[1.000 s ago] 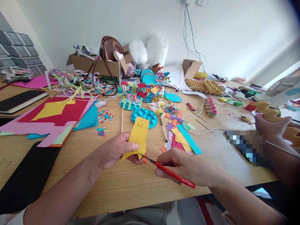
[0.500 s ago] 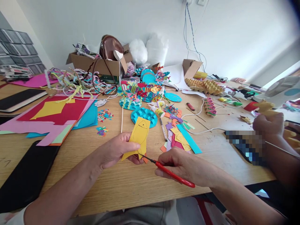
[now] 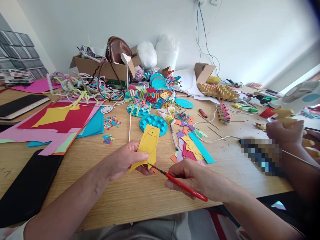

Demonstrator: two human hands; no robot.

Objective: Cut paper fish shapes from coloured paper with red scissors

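Note:
Between the thumb and fingers of my left hand (image 3: 133,156) is a piece of yellow paper (image 3: 150,138) with a fish outline drawn on it. My right hand (image 3: 188,178) grips red-handled scissors (image 3: 186,187). Their blades meet the lower edge of the paper, just below my left thumb. Beyond the paper lies a turquoise egg-carton disc (image 3: 158,124), partly hidden by it. To the right are coloured paper scraps (image 3: 191,150), some yellow ones with fish drawings, and a pen (image 3: 174,137).
Stacked coloured sheets (image 3: 56,123) and a black case (image 3: 32,186) lie at left. Decorated paper fish (image 3: 152,95), glue bottles (image 3: 168,118) and a cardboard box (image 3: 97,71) stand farther back. At right, a co-worker's hand (image 3: 285,133) holds a yellowish carton piece beside a phone-like object (image 3: 262,156).
My hands, the paper and the scissors stay almost in place. The co-worker's hand at right has shifted slightly left. The view has moved very little.

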